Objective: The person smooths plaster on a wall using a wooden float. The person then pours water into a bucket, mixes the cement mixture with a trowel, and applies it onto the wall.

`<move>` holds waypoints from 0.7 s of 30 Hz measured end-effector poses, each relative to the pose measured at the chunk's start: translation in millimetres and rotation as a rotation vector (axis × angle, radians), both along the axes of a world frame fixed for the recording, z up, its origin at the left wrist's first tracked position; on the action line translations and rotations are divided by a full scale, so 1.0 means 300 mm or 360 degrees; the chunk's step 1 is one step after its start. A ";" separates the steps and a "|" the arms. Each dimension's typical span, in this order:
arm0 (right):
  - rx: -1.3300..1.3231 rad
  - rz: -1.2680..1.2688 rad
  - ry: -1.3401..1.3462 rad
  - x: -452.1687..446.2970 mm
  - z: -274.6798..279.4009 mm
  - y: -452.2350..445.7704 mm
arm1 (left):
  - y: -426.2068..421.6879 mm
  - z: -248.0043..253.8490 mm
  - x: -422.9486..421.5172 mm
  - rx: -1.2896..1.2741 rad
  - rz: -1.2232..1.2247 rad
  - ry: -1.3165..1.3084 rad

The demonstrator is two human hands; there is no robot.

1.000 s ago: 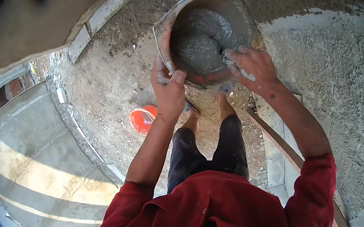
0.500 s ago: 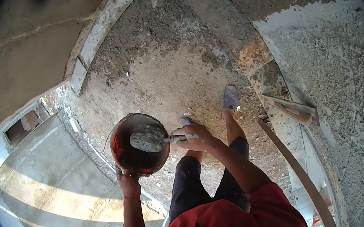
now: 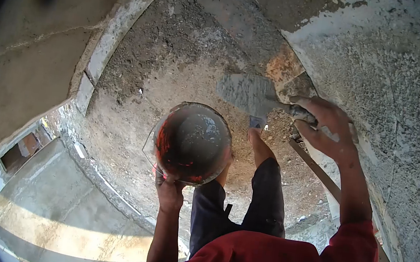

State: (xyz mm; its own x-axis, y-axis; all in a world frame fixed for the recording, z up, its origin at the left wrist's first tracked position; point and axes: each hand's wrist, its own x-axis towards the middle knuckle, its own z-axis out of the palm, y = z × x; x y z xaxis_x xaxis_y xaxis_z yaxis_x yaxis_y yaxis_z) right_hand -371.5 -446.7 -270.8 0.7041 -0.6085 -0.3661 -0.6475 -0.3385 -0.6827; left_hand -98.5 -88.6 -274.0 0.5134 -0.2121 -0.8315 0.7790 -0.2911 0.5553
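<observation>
My left hand (image 3: 169, 192) is closed on the lower rim of a bucket (image 3: 192, 144), stained red and dark, tilted so that its inside faces me. Grey wet mortar (image 3: 209, 126) smears the inside of the bucket. Out to the right, my right hand (image 3: 330, 126) is wrapped round the handle of a trowel (image 3: 246, 94). The trowel's broad blade points left, above the bucket, and is coated grey; I cannot tell how much mortar lies on it. The blade and the bucket are apart.
A rough grey plastered wall (image 3: 366, 72) rises at the right, with a long wooden strip (image 3: 316, 169) leaning near it. A low kerb (image 3: 108, 38) runs along the left of the dirt floor (image 3: 174, 81). My shoe (image 3: 257, 122) shows beneath the trowel.
The trowel has come out of the bucket and swung up to the right with my right hand. The bucket has moved up and right in my left hand.
</observation>
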 end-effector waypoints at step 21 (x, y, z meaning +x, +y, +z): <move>-0.0778 0.0825 0.0286 0.633 0.904 0.655 | 0.189 0.972 0.176 -0.0775 -0.0254 -0.1362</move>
